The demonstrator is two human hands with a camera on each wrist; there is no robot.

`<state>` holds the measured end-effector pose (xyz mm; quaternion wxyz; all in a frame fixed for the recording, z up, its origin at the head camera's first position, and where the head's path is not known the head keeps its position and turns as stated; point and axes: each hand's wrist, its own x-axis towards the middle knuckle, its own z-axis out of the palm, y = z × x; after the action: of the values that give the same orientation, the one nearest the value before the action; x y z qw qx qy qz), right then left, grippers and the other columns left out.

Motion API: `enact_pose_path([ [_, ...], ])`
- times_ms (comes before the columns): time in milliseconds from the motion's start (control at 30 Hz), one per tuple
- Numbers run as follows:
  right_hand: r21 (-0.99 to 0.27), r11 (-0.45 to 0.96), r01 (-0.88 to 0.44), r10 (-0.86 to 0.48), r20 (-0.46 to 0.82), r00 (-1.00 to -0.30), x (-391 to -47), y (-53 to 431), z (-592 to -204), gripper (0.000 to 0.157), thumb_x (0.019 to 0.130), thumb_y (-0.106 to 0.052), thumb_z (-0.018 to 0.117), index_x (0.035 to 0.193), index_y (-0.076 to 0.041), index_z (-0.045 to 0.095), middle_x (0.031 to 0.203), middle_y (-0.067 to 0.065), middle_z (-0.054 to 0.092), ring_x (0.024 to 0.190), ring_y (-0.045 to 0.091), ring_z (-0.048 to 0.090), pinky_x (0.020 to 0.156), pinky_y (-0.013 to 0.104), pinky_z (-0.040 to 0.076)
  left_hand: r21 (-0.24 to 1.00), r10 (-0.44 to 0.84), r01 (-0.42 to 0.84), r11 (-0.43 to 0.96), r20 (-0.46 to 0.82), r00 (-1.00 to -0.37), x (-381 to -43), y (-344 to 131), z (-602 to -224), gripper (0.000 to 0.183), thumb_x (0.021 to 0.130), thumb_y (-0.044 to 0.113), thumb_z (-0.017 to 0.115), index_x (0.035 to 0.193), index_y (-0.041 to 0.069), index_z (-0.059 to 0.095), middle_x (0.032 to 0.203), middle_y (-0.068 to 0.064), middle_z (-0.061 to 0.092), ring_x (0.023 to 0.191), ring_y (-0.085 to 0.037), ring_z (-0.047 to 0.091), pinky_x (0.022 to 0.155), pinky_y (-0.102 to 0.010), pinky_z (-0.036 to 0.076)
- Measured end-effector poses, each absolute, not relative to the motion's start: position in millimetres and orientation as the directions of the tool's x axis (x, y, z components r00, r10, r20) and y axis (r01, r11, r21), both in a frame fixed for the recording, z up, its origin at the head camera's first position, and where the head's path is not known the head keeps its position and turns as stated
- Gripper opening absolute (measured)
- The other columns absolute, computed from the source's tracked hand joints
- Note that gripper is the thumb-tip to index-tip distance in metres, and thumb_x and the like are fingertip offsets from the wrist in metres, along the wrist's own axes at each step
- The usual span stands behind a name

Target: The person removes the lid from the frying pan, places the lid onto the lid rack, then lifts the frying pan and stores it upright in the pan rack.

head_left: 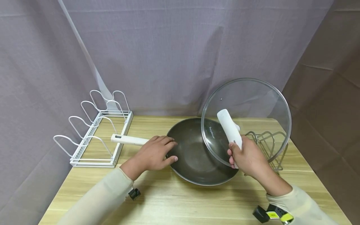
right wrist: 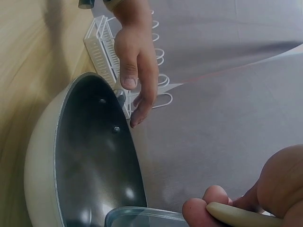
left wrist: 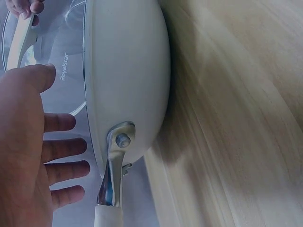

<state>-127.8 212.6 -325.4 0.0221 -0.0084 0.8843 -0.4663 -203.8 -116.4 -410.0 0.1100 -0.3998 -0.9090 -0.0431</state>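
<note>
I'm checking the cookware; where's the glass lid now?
In the head view, the glass lid is right of centre, held by its white handle in the right hand, overlapping the right side of the pan.

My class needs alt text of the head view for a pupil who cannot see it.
A person's right hand holds a glass lid by its white handle, raised at the right of an uncovered pan. The empty left hand hovers where the pan handle attaches. A white rack stands left, a metal rack right, on a wooden table.
</note>
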Motion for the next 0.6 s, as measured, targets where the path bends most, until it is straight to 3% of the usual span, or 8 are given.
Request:
enact_pose_path([
  [200,-0.811,0.586,-0.008,-0.034,-0.015,-0.999,-127.3,213.0,-325.1,0.022,0.109,-0.016,0.044,0.109,0.006,0.048,0.078,0.011,0.062,0.058,0.021,0.065,0.054,0.042,0.059,-0.004,0.720,0.740,0.672,0.235,-0.652,-203.9,-114.6,-411.9,0.057,0.101,0.057,0.050,0.142,0.017,0.059,0.143,-0.005,0.057,0.135,-0.025,0.050,0.110,-0.045,0.039],
  [600,-0.804,0.594,-0.010,-0.019,-0.001,-1.000,-126.7,216.1,-322.3,0.022,0.108,-0.016,0.045,0.108,0.005,0.048,0.079,0.009,0.062,0.059,0.021,0.065,0.054,0.039,0.059,-0.014,0.726,0.739,0.674,0.194,-0.659,-202.7,-108.4,-410.0,0.064,0.103,0.062,0.042,0.146,0.016,0.056,0.145,-0.004,0.055,0.136,-0.025,0.049,0.112,-0.046,0.036],
])
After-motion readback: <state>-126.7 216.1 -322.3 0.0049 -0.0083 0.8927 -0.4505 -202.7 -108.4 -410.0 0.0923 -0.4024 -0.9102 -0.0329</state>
